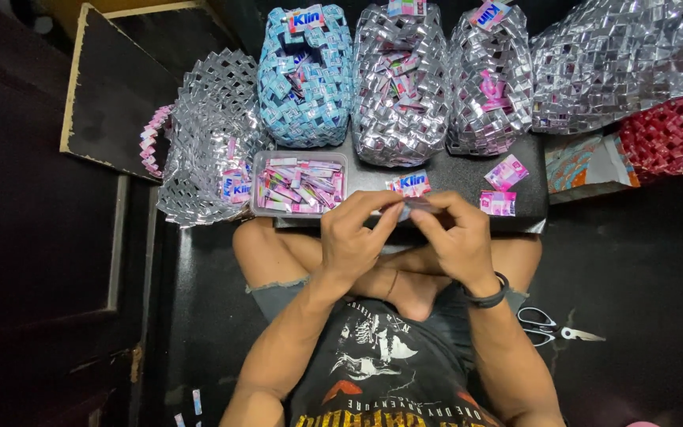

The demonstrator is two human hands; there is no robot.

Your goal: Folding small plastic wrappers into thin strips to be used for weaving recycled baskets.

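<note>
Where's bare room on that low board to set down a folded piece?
Bare board lies between the loose blue wrapper and the two pink wrappers. The clear tray fills the left end, woven baskets crowd the back, and both hands cover the near edge.

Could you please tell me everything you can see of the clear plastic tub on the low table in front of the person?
The clear plastic tub is a shallow rectangular container with rounded corners and no lid on it. It looks like thin transparent plastic. It is filled with small folded wrapper strips, mostly pink with some white and blue, lying loosely at mixed angles. It sits flat at the left end of the dark low table, just ahead of the left hand. A silver woven basket stands against its left side. No hand touches it.
</note>
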